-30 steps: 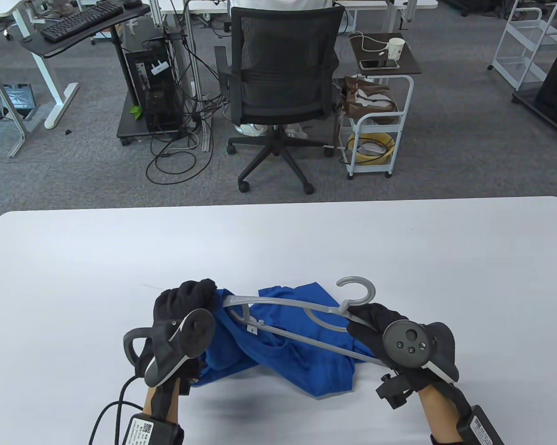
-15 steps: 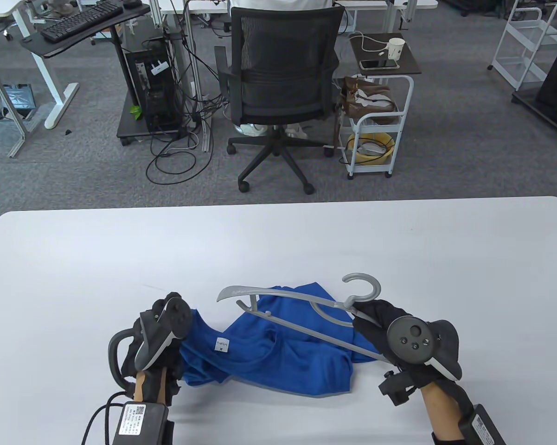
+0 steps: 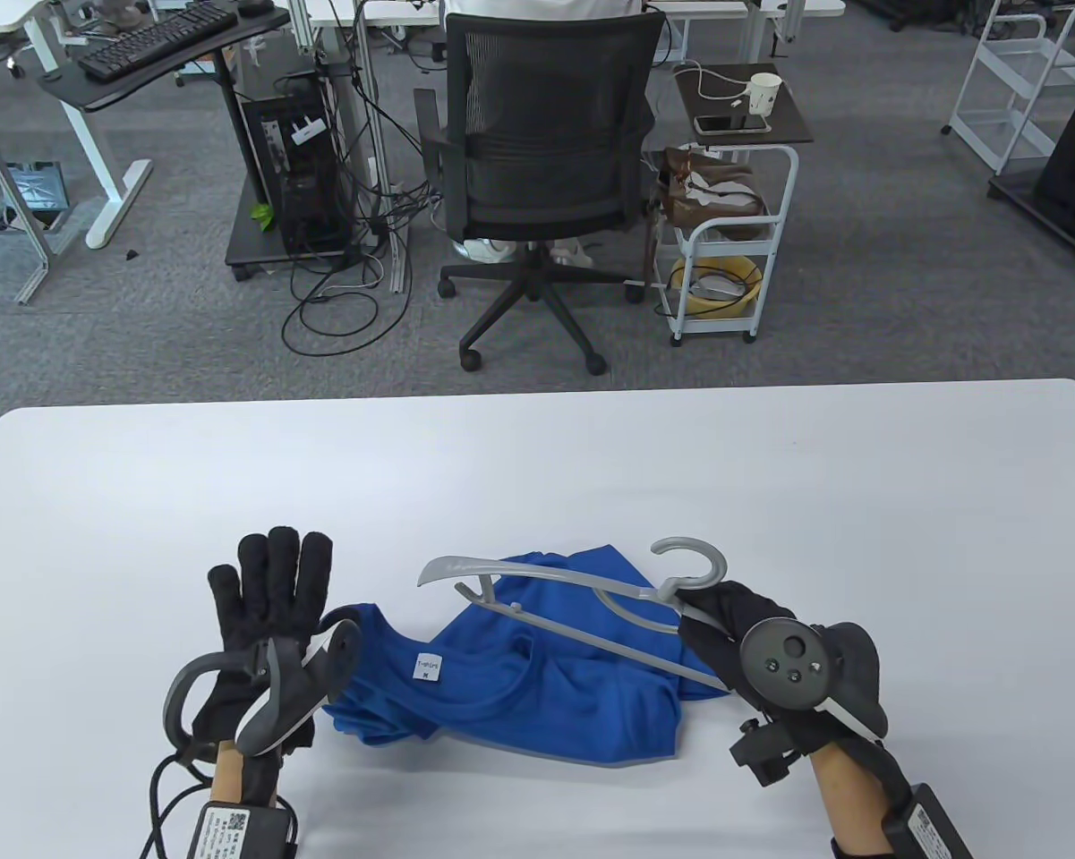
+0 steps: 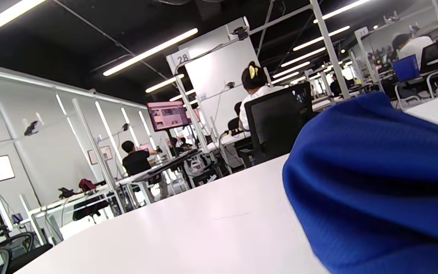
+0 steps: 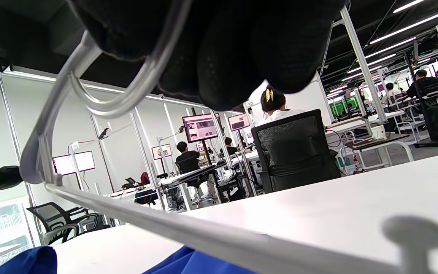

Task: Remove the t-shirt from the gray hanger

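Rightward, the right hand (image 3: 741, 637) curls its fingers round the gray hanger (image 3: 582, 598) just below its hook, which points away; the thin plastic frame runs leftward above the crumpled blue t-shirt (image 3: 537, 689) on the white table (image 3: 537, 465). Left hand (image 3: 260, 608) is spread flat, holding nothing.

One t-shirt (image 3: 537, 689), one gray hanger (image 3: 582, 599), two gloved hands, one table (image 3: 537, 465).

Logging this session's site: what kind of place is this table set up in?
Most likely an open-plan office or data-collection lab: a mesh office chair and a keyboard on a desk stand past the white table, and the right wrist view shows numbered workstations with monitors.
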The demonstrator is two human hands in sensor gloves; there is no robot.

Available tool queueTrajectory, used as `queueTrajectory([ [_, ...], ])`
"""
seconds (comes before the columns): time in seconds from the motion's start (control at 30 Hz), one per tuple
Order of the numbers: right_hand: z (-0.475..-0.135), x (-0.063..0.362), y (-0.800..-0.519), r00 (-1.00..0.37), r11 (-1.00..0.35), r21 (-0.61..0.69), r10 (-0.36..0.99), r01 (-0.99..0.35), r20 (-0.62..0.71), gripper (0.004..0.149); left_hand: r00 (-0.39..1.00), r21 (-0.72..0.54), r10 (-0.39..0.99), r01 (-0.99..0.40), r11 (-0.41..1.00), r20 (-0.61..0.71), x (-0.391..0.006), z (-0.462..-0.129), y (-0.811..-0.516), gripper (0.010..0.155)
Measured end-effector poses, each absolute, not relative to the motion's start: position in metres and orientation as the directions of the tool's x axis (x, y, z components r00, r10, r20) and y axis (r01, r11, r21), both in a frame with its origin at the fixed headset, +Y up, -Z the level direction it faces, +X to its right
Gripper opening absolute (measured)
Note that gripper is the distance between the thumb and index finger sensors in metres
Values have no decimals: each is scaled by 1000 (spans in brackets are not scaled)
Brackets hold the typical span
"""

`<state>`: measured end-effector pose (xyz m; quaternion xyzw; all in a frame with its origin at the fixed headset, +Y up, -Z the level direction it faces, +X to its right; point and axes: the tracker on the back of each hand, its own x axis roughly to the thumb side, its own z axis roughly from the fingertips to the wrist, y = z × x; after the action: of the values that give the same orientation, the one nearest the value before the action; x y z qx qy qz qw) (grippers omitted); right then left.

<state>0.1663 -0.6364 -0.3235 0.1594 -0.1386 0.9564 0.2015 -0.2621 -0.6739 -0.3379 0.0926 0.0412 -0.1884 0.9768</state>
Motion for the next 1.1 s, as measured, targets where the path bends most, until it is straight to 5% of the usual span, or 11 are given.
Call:
queueTrajectory([
  [0.13,-326,168,-639,-884,-885,-217,331,-412,329,46,946,135,-308,319,938,-96,-272,-337,-684,84],
  [0.3,-333,181,-640,-921,-890,-272,305,-367,243,47,893,66,-441,448,892,-90,-282,-335,-692,84],
  [0.53,-343,229,-651,-973,-919,-327,233,-219,-2,48,919,41,-379,385,922,-110,-297,-333,-692,84],
  [0.8,-363,302,-691,-892,-944,-221,310,-246,-328,48,922,32,-371,376,926,-113,-298,-331,-690,85],
  [1.1,-378,338,-723,-803,-945,-57,305,-323,-512,48,923,27,-370,375,927,-108,-298,-331,-691,85],
])
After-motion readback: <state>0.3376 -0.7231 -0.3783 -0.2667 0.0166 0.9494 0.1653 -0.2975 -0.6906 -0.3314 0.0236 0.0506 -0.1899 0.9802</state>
